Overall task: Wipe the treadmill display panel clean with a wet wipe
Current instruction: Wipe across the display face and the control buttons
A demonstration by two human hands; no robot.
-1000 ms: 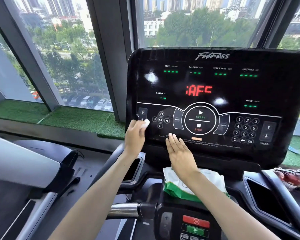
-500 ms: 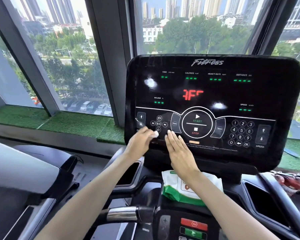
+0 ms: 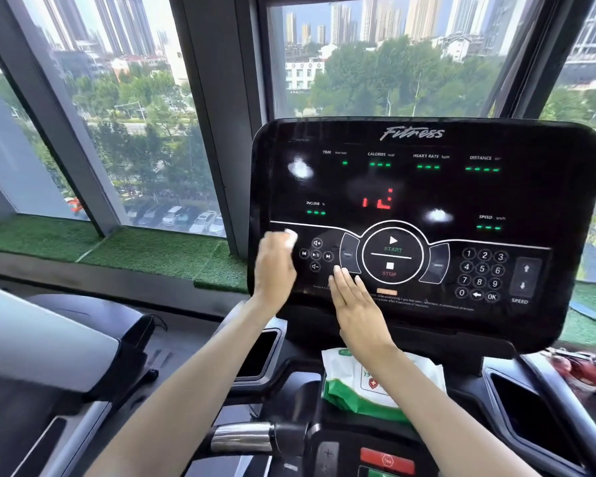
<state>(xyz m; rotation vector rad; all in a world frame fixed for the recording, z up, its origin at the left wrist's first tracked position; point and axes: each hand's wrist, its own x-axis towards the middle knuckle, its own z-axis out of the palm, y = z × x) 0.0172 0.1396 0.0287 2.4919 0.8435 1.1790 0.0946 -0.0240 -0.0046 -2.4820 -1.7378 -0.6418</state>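
The black treadmill display panel (image 3: 427,187) fills the middle right of the view, with lit green and red readouts. My left hand (image 3: 275,266) holds a small white wet wipe (image 3: 290,236) against the panel's lower left corner, beside the media buttons. My right hand (image 3: 353,304) lies flat with straight fingers on the panel's lower edge, left of the START/STOP dial (image 3: 392,256). Two pale glare spots show on the glossy screen.
A white and green wet wipe pack (image 3: 358,390) sits on the console below the panel. A chrome handlebar (image 3: 241,437) and a red stop button (image 3: 387,461) lie lower down. Cup wells flank the console. A second treadmill stands at left, windows behind.
My left hand with the wipe slid right toward my right hand, then back left and up to the panel's lower left corner. The right hand stayed put. The view shifted slightly.
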